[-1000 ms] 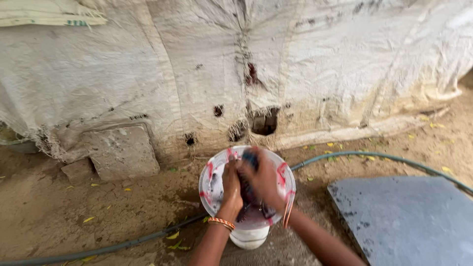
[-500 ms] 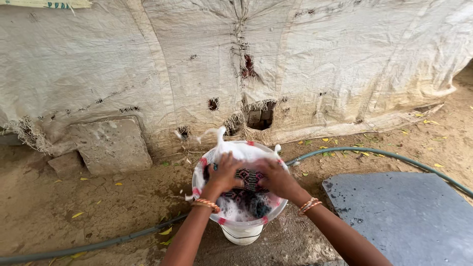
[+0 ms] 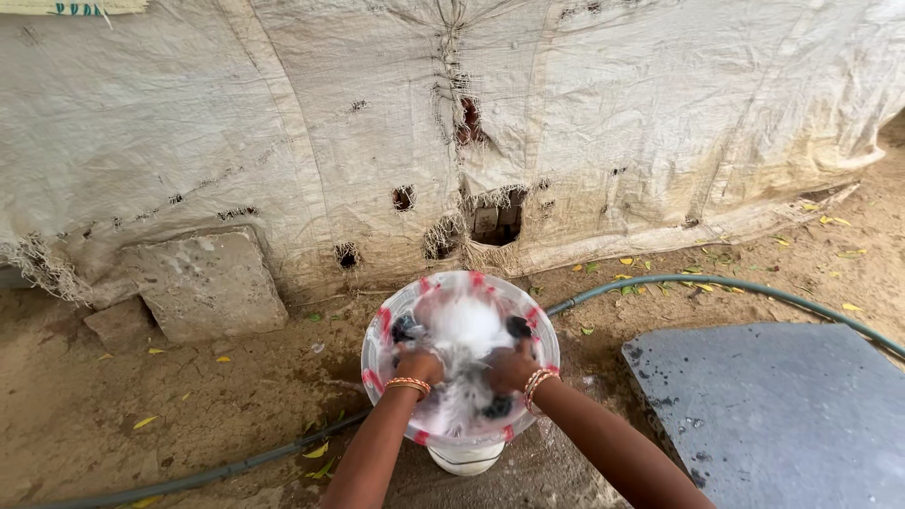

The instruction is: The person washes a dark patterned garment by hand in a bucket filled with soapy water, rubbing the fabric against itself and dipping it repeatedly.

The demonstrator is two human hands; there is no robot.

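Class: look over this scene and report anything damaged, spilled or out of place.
The pale woven tarp wall is torn, with ragged holes near its base showing bricks behind. Dark wet patches spot the grey stone slab. Both hands, left hand and right hand, press patterned cloth into the white bucket.

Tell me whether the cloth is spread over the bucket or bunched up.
Spread: the cloth covers the bucket's mouth, with the left hand and right hand pressing on it.

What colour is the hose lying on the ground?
The hose is green, curving over the sandy ground behind the bucket; the head view shows it best.
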